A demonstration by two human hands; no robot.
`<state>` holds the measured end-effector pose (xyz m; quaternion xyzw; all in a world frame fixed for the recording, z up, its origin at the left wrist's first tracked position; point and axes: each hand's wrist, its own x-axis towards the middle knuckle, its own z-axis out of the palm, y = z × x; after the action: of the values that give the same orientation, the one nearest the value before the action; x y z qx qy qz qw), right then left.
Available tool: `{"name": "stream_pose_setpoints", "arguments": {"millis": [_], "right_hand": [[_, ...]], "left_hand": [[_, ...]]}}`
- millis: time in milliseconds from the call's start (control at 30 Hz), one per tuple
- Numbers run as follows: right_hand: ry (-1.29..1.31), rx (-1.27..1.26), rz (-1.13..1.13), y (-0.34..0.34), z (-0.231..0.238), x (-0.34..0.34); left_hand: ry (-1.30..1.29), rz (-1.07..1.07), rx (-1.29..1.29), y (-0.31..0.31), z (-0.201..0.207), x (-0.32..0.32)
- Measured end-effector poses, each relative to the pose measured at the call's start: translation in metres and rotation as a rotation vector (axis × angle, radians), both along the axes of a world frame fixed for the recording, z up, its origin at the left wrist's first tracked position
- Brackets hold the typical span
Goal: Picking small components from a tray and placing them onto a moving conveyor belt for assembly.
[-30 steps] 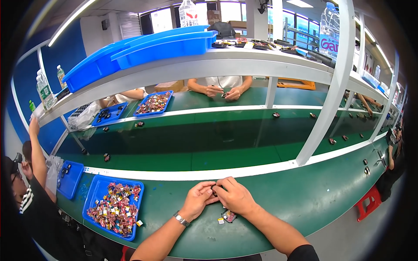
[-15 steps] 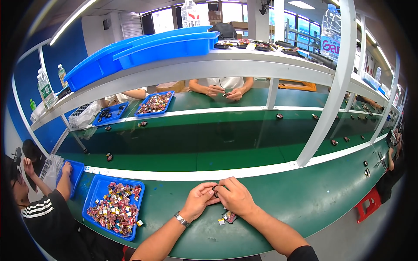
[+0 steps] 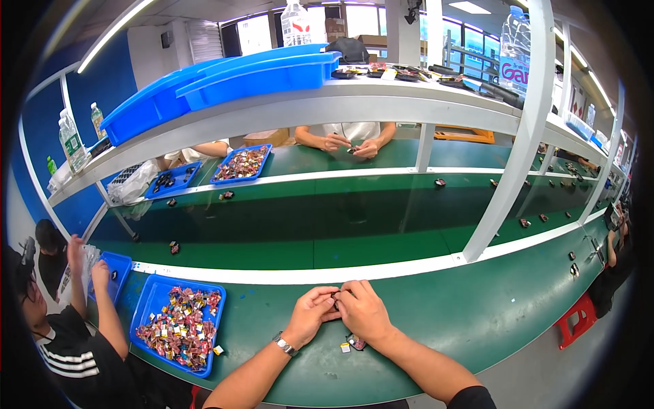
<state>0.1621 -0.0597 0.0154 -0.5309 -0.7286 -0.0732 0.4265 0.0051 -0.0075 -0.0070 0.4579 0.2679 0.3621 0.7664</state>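
Over the green bench [image 3: 436, 327], my left hand [image 3: 311, 317] and my right hand [image 3: 365, 315] meet with their fingertips closed around a small black part [image 3: 336, 298]. Fingers cover most of that part, so its exact kind is unclear. Just below my right hand lies a small reddish circuit assembly [image 3: 355, 342], beside a small yellow-and-white piece [image 3: 345, 347]; the hand partly covers the assembly. To the left of my left forearm stands a blue tray [image 3: 145, 300] heaped with many similar reddish, wired pieces.
A white rail [image 3: 293, 275] separates the bench from a green belt [image 3: 272, 238] carrying scattered small assemblies. A slanted white post [image 3: 507, 163] rises at right. Overhead, a shelf holds blue trays [image 3: 252, 80]. A co-worker [image 3: 75, 341] sits at left; another person's hands [image 3: 351, 146] work opposite.
My hands stay together on the black part, with the right shifted slightly. At left, the co-worker's hands have moved, one drawing back from the far blue tray. Belt assemblies have drifted slightly right.
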Motion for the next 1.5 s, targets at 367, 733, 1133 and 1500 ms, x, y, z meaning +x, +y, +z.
{"name": "stream_pose_setpoints", "arguments": {"millis": [367,733,1133,1500], "right_hand": [[0.477,-0.300,0.143,-0.002,0.004,0.006],[0.591,-0.330,0.130,0.001,0.000,0.009],[0.703,-0.181,-0.047,0.063,-0.010,0.062],[0.280,-0.022,-0.296,0.062,-0.026,0.101]], "left_hand": [[0.138,0.158,0.183,-0.005,-0.005,0.007],[0.081,0.067,0.219,-0.002,-0.006,0.004],[0.051,0.191,0.180,-0.001,-0.002,0.002],[0.104,0.066,0.246,0.006,-0.009,0.001]]}}
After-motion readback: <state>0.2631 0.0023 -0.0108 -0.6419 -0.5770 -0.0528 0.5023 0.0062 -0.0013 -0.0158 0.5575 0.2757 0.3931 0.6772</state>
